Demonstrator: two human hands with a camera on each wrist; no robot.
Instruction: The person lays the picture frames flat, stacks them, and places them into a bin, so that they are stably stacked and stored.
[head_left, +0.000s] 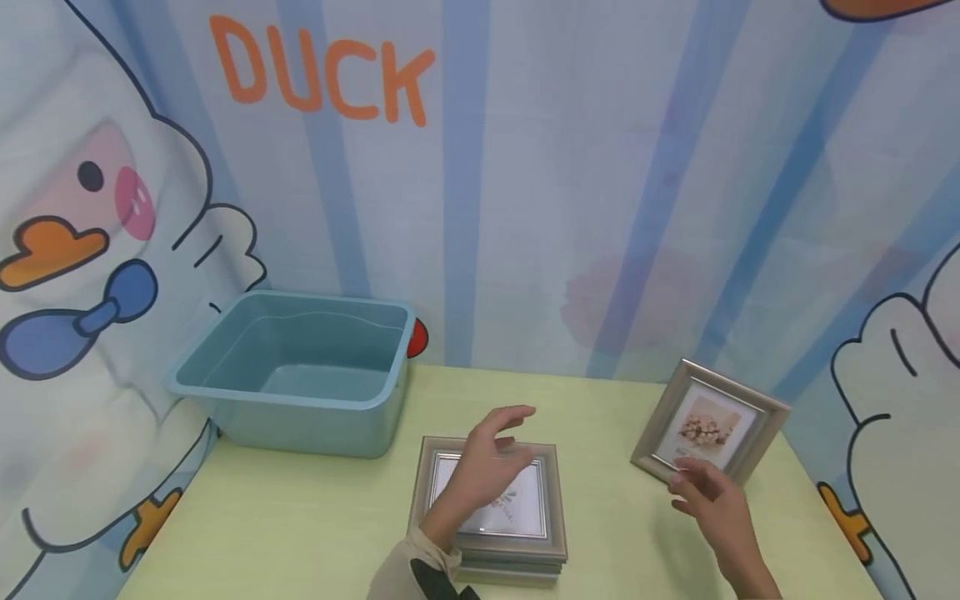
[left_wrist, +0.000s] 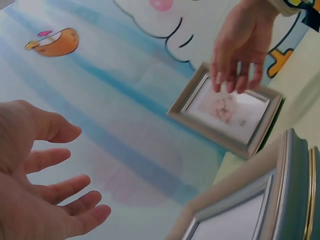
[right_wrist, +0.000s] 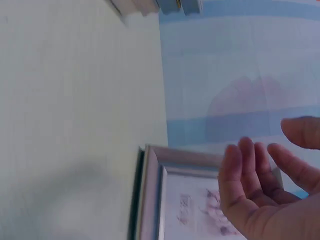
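Note:
A stack of silver-beige picture frames [head_left: 491,543] lies near the front middle of the table, the top one face up with a printed card under its glass. Above it hovers my left hand [head_left: 491,467], fingers loosely bent and holding nothing. At the right, one more picture frame [head_left: 761,425] stands tilted back, showing a photo of pale blossoms. My right hand [head_left: 716,504] is in front of its lower edge, fingers relaxed around nothing. In the left wrist view a gap shows between the left fingers [left_wrist: 60,192] and the stack. The right fingers [right_wrist: 232,175] overlap the standing frame in the right wrist view; contact cannot be told.
A blue-green plastic basin [head_left: 300,425] stands at the back left of the pale yellow table [head_left: 315,525]. Behind it hangs a striped curtain [head_left: 525,208] with duck drawings and the word DUCK, reaching down to the table's back edge.

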